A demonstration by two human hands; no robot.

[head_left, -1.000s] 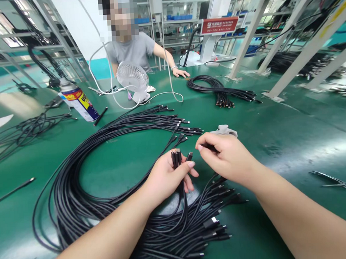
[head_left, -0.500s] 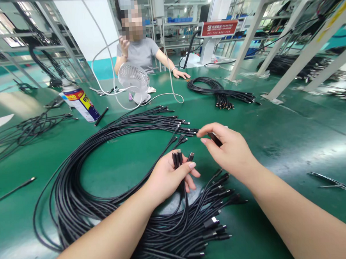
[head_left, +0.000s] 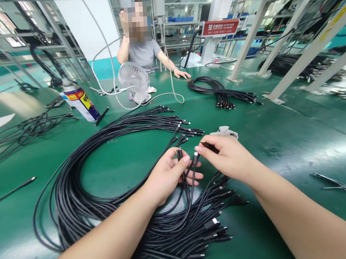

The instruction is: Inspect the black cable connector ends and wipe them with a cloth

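My left hand (head_left: 171,174) is closed around several black USB cable ends, with its thumb across them and its lower fingers extended. The plugs in its grip (head_left: 179,154) point up. One cable's plug (head_left: 195,158), with a pale metal tip, leans out to the right. The thumb and forefinger of my right hand (head_left: 224,153) meet just above that tip. A small dark object (head_left: 210,147) sits within the right hand's grip; its kind is hard to make out. Below lies a large looped bundle of black cables (head_left: 68,190), its plug ends fanned to the right.
A crumpled grey-white piece (head_left: 227,131) lies behind my right hand, with tweezers (head_left: 333,182) farther right. Beyond stand a spray can (head_left: 80,100), a small fan (head_left: 134,79) and another cable bundle (head_left: 214,87). A person (head_left: 143,53) sits opposite. Metal posts (head_left: 294,55) rise at right.
My right hand has come down and left to the pale-tipped plug, uncovering the grey-white piece behind it. That plug now stands apart from the others. The person opposite has raised a hand higher.
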